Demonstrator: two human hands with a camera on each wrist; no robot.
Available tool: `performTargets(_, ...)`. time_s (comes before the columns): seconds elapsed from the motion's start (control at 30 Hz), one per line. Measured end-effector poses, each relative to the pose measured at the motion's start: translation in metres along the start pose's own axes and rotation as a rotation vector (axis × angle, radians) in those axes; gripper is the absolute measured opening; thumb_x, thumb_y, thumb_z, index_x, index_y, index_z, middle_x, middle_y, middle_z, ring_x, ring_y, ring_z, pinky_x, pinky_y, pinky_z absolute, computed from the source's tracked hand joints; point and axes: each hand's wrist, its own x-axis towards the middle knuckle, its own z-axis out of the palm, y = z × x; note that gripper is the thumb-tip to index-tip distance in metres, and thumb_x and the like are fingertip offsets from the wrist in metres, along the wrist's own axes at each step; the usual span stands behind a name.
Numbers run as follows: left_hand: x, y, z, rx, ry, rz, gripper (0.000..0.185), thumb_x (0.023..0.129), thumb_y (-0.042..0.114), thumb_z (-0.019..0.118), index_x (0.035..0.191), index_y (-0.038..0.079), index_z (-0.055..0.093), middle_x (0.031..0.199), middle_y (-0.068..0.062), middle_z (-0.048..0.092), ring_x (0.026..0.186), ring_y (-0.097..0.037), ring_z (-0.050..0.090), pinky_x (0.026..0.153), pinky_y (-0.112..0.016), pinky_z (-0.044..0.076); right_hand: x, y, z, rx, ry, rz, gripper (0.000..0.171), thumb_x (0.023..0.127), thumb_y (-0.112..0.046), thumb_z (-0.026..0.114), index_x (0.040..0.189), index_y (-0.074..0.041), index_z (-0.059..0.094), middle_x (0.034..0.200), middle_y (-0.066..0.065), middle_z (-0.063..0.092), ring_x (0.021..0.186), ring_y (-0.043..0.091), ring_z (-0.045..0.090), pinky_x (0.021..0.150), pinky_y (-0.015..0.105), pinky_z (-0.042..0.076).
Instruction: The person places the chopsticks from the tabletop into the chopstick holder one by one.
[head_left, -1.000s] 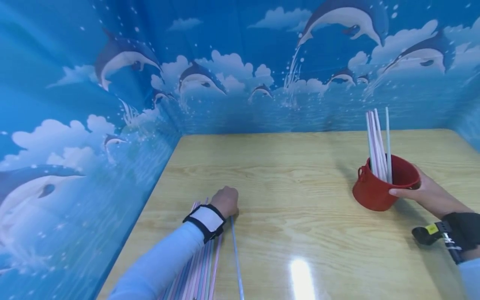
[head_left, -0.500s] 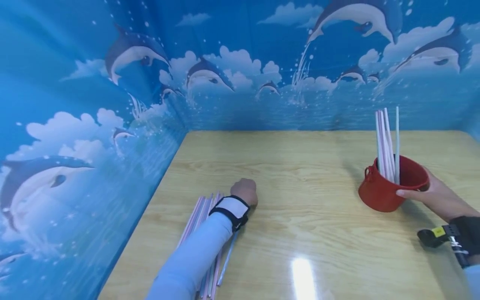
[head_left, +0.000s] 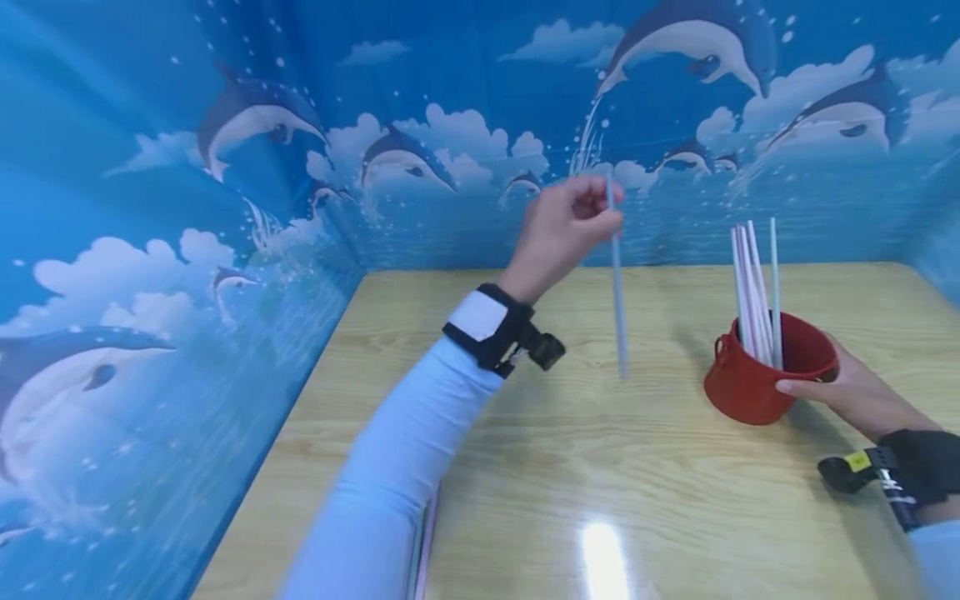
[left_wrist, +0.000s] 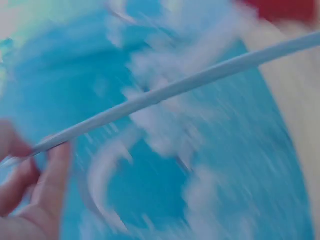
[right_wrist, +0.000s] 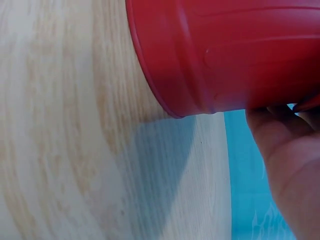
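Observation:
My left hand (head_left: 566, 225) pinches a pale blue straw (head_left: 618, 308) near its upper end, and the straw hangs almost upright over the table. In the left wrist view the same straw (left_wrist: 165, 92) runs slantwise from the fingertips, slightly blurred. On the right, my right hand (head_left: 840, 392) grips the rim of a red bucket (head_left: 750, 392), thumb on the near outer side. Several pink, white and pale blue straws (head_left: 756, 300) stand in the bucket, leaning on its left side. The right wrist view shows the bucket's side (right_wrist: 225, 60) from close up, fingers at its rim.
More straws (head_left: 424, 542) lie on the wooden table (head_left: 675, 500) at the lower left, mostly hidden under my left sleeve. A blue curtain with dolphins (head_left: 465, 100) borders the table at the back and left.
My left hand has picked the blue straw up from beside the pile, lifting it up, away and to the right. My right hand still grips the bucket in place.

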Motion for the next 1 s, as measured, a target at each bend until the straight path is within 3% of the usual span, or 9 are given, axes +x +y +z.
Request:
performTargets(0.07,0.004,0.026,0.012,-0.104,0.083,0.139,0.017,0.078,0.003,0.054,0.095,0.003,0.054,0.086,-0.006,0.053,0.078,-0.006,0.056,0.069,-0.01,0.045,0.001,-0.001,0.003,0.007,-0.006,-0.01,0.077,0.08,-0.028,0.056,0.134,-0.033,0.001,0.128,0.011,0.024,0.096,-0.003,0.029,0.069,0.023,0.042)
performTargets(0.13,0.005,0.041,0.029,-0.158,0.139,0.225,0.02,0.079,0.002,0.053,0.098,0.0,0.053,0.091,-0.007,0.052,0.081,-0.004,0.056,0.072,-0.007,0.043,0.002,-0.003,0.005,0.016,-0.017,-0.013,0.076,0.08,-0.028,0.056,0.134,-0.033,0.002,0.128,0.01,0.024,0.096,-0.005,0.029,0.07,0.022,0.041)
performTargets(0.23,0.009,0.042,0.055,-0.156,0.173,0.224,0.021,0.08,0.006,0.054,0.1,0.003,0.053,0.095,-0.004,0.05,0.081,0.004,0.052,0.073,-0.004,0.041,0.003,-0.005,0.008,0.038,-0.03,-0.023,0.075,0.081,-0.027,0.055,0.134,-0.03,0.003,0.128,0.008,0.024,0.096,-0.007,0.029,0.07,0.015,0.039)
performTargets(0.43,0.027,-0.003,0.108,0.008,0.079,0.101,0.019,0.08,0.016,0.054,0.098,0.018,0.055,0.089,0.008,0.05,0.081,0.012,0.047,0.07,0.0,0.037,0.005,-0.009,0.01,0.042,-0.029,-0.052,0.072,0.082,-0.024,0.054,0.134,-0.028,0.005,0.125,0.003,0.028,0.095,-0.011,0.03,0.068,0.009,0.036)
performTargets(0.6,0.029,-0.039,0.14,0.125,0.024,0.031,0.017,0.079,0.02,0.054,0.095,0.023,0.057,0.083,0.014,0.049,0.078,0.012,0.047,0.063,-0.001,0.036,0.008,-0.014,0.012,0.037,-0.035,-0.074,0.072,0.081,-0.023,0.054,0.135,-0.026,0.007,0.122,-0.001,0.031,0.095,-0.012,0.032,0.068,0.01,0.039)
performTargets(0.8,0.037,-0.051,0.147,0.156,0.057,-0.098,0.018,0.079,0.022,0.055,0.097,0.023,0.058,0.082,0.013,0.053,0.075,0.007,0.048,0.06,-0.004,0.037,0.012,-0.018,0.011,0.056,-0.049,-0.101,0.07,0.082,-0.02,0.053,0.134,-0.025,0.007,0.122,-0.002,0.03,0.097,-0.008,0.033,0.068,0.013,0.041)
performTargets(0.9,0.043,-0.052,0.142,0.22,0.005,-0.139,0.022,0.08,0.023,0.056,0.102,0.021,0.057,0.088,0.012,0.057,0.076,0.005,0.051,0.061,-0.005,0.038,0.013,-0.018,0.011,0.058,-0.039,-0.094,0.071,0.081,-0.02,0.054,0.135,-0.026,0.007,0.123,-0.001,0.03,0.097,-0.008,0.033,0.068,0.012,0.04)
performTargets(1.0,0.04,-0.057,0.131,0.323,-0.105,-0.135,0.033,0.08,0.026,0.056,0.112,0.019,0.051,0.102,0.01,0.056,0.087,0.002,0.053,0.068,-0.006,0.039,0.014,-0.019,0.011,0.057,-0.035,-0.07,0.072,0.081,-0.022,0.054,0.134,-0.028,0.006,0.125,0.003,0.029,0.098,-0.004,0.032,0.068,0.013,0.04)
